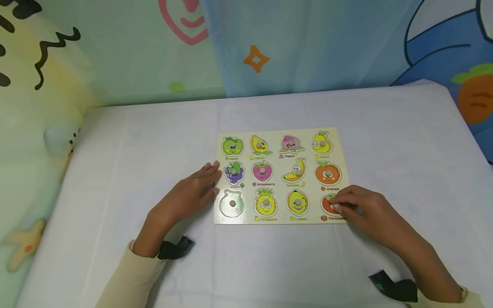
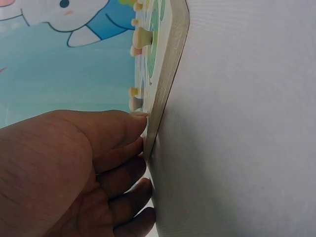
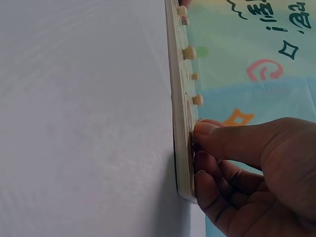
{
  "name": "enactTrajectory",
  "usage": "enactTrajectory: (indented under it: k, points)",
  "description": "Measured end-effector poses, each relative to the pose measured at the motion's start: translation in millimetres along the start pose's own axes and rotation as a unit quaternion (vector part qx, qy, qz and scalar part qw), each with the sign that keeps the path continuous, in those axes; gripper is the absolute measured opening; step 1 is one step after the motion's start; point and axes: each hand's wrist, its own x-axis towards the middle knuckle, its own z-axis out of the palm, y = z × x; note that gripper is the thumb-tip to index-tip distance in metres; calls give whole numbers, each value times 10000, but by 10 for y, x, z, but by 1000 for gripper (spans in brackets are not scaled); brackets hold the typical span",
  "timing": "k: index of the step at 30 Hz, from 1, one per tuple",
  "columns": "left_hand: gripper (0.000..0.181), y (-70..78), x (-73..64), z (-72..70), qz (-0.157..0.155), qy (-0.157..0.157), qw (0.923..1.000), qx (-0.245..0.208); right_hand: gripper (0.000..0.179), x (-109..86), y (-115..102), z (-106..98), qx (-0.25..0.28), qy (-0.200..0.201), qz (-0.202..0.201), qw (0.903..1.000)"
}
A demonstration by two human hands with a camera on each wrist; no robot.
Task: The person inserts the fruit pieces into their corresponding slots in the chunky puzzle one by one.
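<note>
A wooden peg puzzle board (image 1: 277, 219) with rows of fruit pieces lies flat on the table. My right hand (image 1: 363, 209) is at its lower right corner, thumb and fingertips pinching the knob of the red persimmon piece (image 1: 328, 204). The fingers cover the knob and part of that piece. In the right wrist view, the thumb (image 3: 232, 140) and fingers close together at the board's face. My left hand (image 1: 188, 194) rests at the left edge, fingertips touching the board's rim. The left wrist view has its thumb (image 2: 116, 126) against that edge, with other fingers extended below.
Beside the persimmon sit a lemon piece (image 1: 298, 209) and a pineapple piece (image 1: 265, 209); above it is an orange piece (image 1: 328, 164). Wooden knobs (image 3: 189, 52) stick up from the pieces. A white cloth (image 1: 269, 265) covers the table, with a printed curtain (image 1: 308, 42) behind.
</note>
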Motion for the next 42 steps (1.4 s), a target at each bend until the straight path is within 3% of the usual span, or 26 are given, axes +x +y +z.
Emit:
enactTrajectory:
  k: [14,20,25,34,39,42]
  points:
    - [50,-11,-75,19,-83,-15,10000,-14,26,-11,-43,-2,-80,297,134,9994]
    - [50,3,-79,1,-84,7,10000,-11,27,-8,-33,-55,105,117,146,9998]
    - [51,4,-78,22,-53,23,10000,-59,24,-24,2,-102,249,29,440,9987]
    - [51,35,2,106,-9,-9,9999,-149,25,-97,135,-264,-77,540,1190,9914]
    - [50,22,7,117,-100,-1,9999,2,33,-54,227,-311,-282,822,1154,9895]
    - [52,-15,-7,91,-218,188,9995,154,39,8,315,-369,-458,977,1176,9872]
